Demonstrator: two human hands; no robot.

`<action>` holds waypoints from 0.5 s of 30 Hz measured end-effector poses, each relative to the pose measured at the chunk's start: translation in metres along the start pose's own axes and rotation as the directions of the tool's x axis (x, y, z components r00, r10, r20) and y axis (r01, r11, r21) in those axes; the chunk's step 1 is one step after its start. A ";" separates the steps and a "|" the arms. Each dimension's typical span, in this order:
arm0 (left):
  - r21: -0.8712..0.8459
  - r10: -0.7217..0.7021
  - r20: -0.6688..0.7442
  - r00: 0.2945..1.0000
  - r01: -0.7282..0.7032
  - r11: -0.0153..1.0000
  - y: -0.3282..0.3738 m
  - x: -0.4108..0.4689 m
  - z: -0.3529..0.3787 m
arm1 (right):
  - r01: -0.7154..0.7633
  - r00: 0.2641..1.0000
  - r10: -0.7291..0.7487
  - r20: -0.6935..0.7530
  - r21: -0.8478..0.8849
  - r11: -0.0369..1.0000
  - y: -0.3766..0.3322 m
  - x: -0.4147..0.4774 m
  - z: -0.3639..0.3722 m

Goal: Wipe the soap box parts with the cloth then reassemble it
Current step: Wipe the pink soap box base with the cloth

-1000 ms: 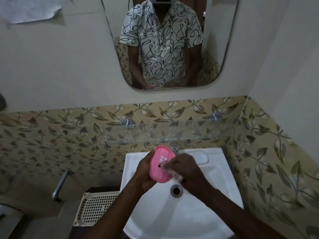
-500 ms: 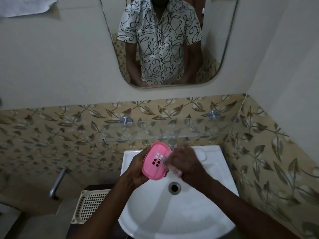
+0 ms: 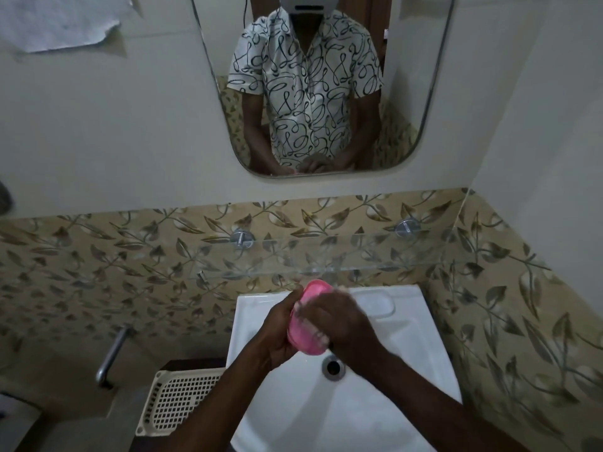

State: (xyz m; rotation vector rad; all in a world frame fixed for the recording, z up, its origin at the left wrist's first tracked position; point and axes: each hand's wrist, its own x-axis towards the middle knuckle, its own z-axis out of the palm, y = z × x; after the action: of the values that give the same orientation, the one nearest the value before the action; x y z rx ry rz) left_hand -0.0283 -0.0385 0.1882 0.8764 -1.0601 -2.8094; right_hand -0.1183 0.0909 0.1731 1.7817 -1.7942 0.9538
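Pink plastic was what I picked out first: one part of the soap box (image 3: 305, 339) was held upright on its edge above the white sink (image 3: 375, 419), just behind the drain (image 3: 333, 368). The left hand (image 3: 277, 334) gripped it from the left side, fingers curled around its rim and back. The right hand (image 3: 344, 324) lay across its face with fingers bent, pressing a pale cloth (image 3: 319, 337) against the plastic. Only small whitish bits of the cloth showed at the fingertips. I could not tell which part of the box this was, since the hand covered most of it.

A clear glass shelf (image 3: 326, 256) ran along the leaf-patterned tiles (image 3: 98, 272) behind the sink. Above it the mirror (image 3: 404, 102) reflected a person in a white shirt with black squiggles. A cream perforated basket (image 3: 176, 402) sat just left of the sink, with a metal pipe (image 3: 112, 353) beyond it. A torn sheet of paper (image 3: 62, 21) hung on the wall at upper left.
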 end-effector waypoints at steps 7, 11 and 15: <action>-0.041 0.098 0.023 0.995 -0.097 0.994 -0.005 0.000 -0.005 | -0.126 0.992 0.127 0.009 -0.062 0.990 0.000 0.010 0.000; 0.125 0.266 -0.075 0.961 -0.255 0.959 -0.016 0.001 -0.008 | -0.596 0.798 0.603 -0.010 -0.170 0.785 -0.006 0.017 -0.004; 0.163 0.340 -0.171 0.925 -0.314 0.935 -0.016 0.005 -0.009 | -0.702 0.701 0.671 0.241 0.073 0.708 -0.049 -0.004 -0.004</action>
State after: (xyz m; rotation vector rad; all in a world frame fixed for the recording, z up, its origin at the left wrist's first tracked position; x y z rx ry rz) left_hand -0.0252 -0.0333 0.1703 0.8705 -1.2416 -2.3505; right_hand -0.0708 0.0999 0.1807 1.2948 -2.6827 1.2480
